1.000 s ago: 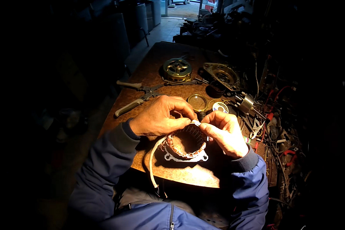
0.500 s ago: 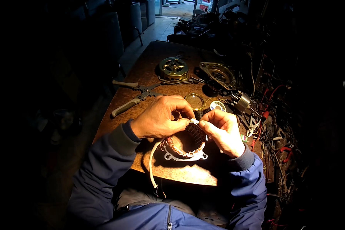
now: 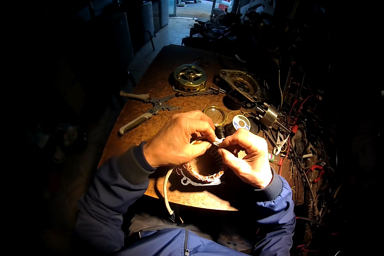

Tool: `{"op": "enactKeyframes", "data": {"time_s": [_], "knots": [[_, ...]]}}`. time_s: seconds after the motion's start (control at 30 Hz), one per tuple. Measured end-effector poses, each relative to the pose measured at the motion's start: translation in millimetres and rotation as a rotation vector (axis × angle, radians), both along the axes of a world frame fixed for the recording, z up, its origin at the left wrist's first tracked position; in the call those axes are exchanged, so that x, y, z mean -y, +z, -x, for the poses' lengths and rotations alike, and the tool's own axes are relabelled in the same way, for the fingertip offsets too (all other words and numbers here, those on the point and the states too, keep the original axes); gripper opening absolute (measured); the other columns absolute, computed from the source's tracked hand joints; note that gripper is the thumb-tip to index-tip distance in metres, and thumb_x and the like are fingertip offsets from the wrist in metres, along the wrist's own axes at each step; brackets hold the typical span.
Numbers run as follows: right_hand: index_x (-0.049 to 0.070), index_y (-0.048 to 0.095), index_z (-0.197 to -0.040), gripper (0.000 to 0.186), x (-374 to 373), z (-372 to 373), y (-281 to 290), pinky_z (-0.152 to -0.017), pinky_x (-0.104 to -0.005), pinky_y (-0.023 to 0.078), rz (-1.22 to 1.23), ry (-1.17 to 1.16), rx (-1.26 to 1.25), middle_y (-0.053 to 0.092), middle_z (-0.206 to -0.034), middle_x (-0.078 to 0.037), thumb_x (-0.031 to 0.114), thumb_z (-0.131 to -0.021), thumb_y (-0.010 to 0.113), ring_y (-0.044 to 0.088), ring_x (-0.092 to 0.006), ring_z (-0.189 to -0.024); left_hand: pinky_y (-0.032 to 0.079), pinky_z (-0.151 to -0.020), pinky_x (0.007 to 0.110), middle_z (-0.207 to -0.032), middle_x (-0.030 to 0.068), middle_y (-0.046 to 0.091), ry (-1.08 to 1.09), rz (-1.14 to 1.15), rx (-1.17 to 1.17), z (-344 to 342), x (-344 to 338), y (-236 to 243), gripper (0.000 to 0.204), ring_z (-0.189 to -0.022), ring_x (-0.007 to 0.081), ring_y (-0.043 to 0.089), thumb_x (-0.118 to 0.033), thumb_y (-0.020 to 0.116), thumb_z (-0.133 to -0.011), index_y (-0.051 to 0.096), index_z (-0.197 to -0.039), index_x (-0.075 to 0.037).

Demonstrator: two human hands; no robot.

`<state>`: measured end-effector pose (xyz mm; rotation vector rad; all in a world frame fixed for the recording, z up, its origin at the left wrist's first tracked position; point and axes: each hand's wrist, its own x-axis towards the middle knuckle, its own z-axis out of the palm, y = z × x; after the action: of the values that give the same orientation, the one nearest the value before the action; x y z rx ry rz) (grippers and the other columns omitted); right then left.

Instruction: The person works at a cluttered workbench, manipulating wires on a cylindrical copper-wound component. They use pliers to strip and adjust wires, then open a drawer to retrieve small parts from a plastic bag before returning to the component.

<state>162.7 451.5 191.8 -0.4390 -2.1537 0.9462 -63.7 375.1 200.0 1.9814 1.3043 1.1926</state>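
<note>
My left hand (image 3: pixel 179 141) and my right hand (image 3: pixel 245 158) meet over the top of a stator ring (image 3: pixel 202 175) wound with copper and laced in white, on a pale metal flange. Both hands are closed, fingertips pinching a short, thin wire lead (image 3: pixel 216 144); its exact form is too small to tell. A cream sleeved cable (image 3: pixel 166 192) curves from the stator's left side over the table's front edge. Just behind my hands lie a spool with a white label (image 3: pixel 241 122) and a brass-rimmed magnifying lens (image 3: pixel 214 115).
On the wooden table (image 3: pixel 136 119) lie crimping pliers (image 3: pixel 134 125), a round brass-coloured housing (image 3: pixel 190 77), a flanged metal cover (image 3: pixel 241 84) and a steel cylinder tool (image 3: pixel 269 115). Tangled cables, small pliers (image 3: pixel 280 143) and red-handled cutters (image 3: pixel 316 173) crowd the right side.
Both hands have shifted downward over the stator, covering more of its top and right. The white piece at my fingertips shows less now. The view has shifted slightly.
</note>
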Motion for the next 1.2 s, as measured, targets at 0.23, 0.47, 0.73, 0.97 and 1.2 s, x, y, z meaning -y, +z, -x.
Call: {"op": "enactKeyframes", "data": {"time_s": [0.23, 0.47, 0.73, 0.97, 1.2], "knots": [[0.003, 0.076, -0.094, 0.015, -2.3, 0.1, 2.4, -0.059, -0.0296, 0.047, -0.063, 0.045, -0.005, 0.063, -0.077, -0.005, 0.000, -0.081, 0.083, 0.059, -0.0149, -0.064, 0.061, -0.077, 0.032, -0.102, 0.0120, 0.073, 0.051, -0.089, 0.006, -1.3, 0.3, -0.3, 0.012, -0.089, 0.0222, 0.073, 0.002, 0.076, -0.077, 0.075, -0.088, 0.000], [0.003, 0.076, -0.094, 0.016, -0.8, 0.4, 0.9, -0.059, -0.0298, 0.047, -0.076, 0.024, -0.004, 0.062, -0.076, -0.005, 0.001, -0.080, 0.083, 0.059, -0.0155, -0.064, 0.061, -0.074, 0.030, -0.100, 0.0113, 0.073, 0.066, -0.090, 0.019, -6.1, 3.3, 3.1, 0.010, -0.085, 0.0212, 0.074, 0.001, 0.079, -0.078, 0.075, -0.088, 0.000], [0.003, 0.074, -0.091, 0.014, -1.8, 0.1, 1.6, -0.059, -0.0301, 0.047, -0.087, 0.025, 0.018, 0.061, -0.075, -0.005, 0.001, -0.080, 0.083, 0.058, -0.0161, -0.064, 0.059, -0.076, 0.028, -0.104, 0.0097, 0.072, 0.054, -0.067, 0.013, -6.8, 3.1, -1.3, 0.014, -0.089, 0.0175, 0.072, 0.000, 0.082, -0.076, 0.077, -0.088, -0.003], [0.003, 0.074, -0.089, 0.013, 0.3, 0.5, 2.9, -0.059, -0.0302, 0.047, -0.067, 0.017, 0.018, 0.061, -0.075, -0.005, 0.001, -0.080, 0.083, 0.058, -0.0159, -0.063, 0.057, -0.075, 0.029, -0.104, 0.0098, 0.071, 0.069, -0.052, -0.007, -5.5, 3.8, 0.6, 0.009, -0.091, 0.0190, 0.072, -0.001, 0.082, -0.074, 0.077, -0.081, -0.004], [0.003, 0.073, -0.088, 0.012, 0.5, -0.8, 3.0, -0.058, -0.0304, 0.047, -0.066, 0.000, 0.016, 0.061, -0.074, -0.005, 0.001, -0.080, 0.082, 0.059, -0.0162, -0.063, 0.057, -0.076, 0.030, -0.103, 0.0094, 0.072, 0.070, -0.057, -0.017, -4.8, 4.2, 2.3, 0.009, -0.093, 0.0190, 0.072, -0.002, 0.083, -0.074, 0.078, -0.082, -0.004]]}}
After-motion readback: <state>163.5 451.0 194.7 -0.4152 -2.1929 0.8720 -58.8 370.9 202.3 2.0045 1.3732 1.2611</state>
